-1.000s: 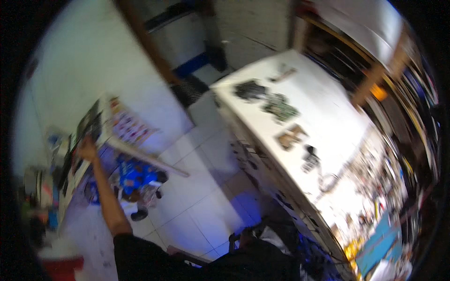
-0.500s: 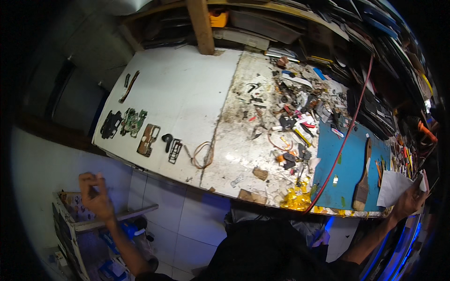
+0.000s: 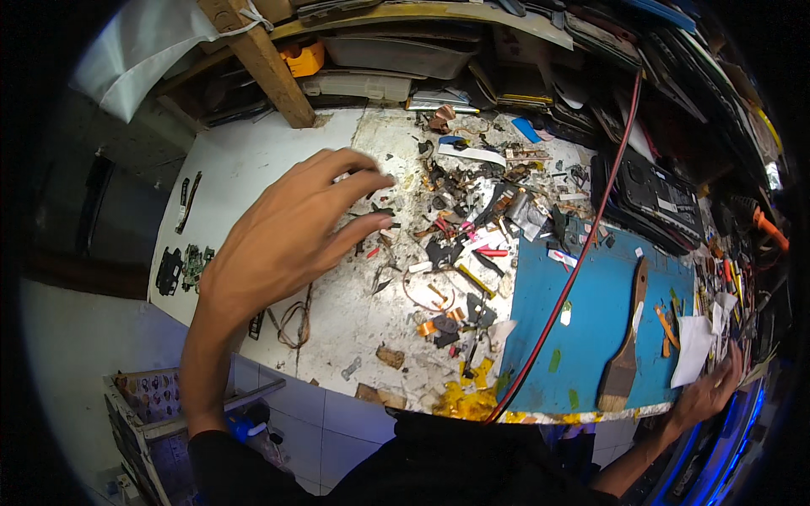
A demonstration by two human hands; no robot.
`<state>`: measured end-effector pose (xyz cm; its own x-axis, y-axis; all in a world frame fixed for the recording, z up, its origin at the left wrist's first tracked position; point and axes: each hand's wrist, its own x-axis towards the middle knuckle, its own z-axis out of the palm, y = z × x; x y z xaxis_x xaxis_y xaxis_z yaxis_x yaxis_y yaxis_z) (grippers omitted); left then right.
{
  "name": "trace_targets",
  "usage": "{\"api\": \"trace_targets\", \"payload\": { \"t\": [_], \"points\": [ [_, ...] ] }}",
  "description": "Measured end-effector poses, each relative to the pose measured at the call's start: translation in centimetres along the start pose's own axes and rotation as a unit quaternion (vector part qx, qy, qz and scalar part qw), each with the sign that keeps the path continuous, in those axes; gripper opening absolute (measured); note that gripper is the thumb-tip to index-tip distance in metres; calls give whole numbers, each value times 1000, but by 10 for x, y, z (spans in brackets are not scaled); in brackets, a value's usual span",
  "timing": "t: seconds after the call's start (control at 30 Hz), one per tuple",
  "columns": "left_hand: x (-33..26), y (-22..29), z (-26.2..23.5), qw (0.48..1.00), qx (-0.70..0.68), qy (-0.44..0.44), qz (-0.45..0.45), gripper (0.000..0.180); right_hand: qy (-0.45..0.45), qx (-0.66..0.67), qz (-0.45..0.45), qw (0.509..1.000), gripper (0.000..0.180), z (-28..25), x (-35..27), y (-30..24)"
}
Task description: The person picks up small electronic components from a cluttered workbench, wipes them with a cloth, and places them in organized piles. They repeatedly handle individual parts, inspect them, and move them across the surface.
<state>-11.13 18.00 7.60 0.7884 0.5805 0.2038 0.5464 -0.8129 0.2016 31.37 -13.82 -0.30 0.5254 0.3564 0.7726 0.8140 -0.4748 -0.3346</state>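
While my left hand hangs over the white workbench, its fingers are spread loose and half open, holding nothing, fingertips aimed right toward the heap of scrap parts in the middle of the bench. The nearest bits are small dark fragments just beside my fingertips; I can't tell if I touch any. Below my palm lies a loop of thin wire on the bench. My right hand sits at the near right edge, resting on a white paper sheet, fingers laid fairly flat; I can't tell if they pinch it. Just left of it, a wooden-handled brush lies on the blue mat, long axis running near to far, bristles at the near end.
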Motion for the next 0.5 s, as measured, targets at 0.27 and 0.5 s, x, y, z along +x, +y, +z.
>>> {"api": "trace_targets", "payload": {
  "t": [0.27,0.5],
  "points": [
    [47,13,40,997,26,-19,73,33,1,40,90,995,44,-1,-3,10],
    [45,1,27,992,-95,-80,8,27,-14,13,115,993,48,-2,-2,5]
  ]
}}
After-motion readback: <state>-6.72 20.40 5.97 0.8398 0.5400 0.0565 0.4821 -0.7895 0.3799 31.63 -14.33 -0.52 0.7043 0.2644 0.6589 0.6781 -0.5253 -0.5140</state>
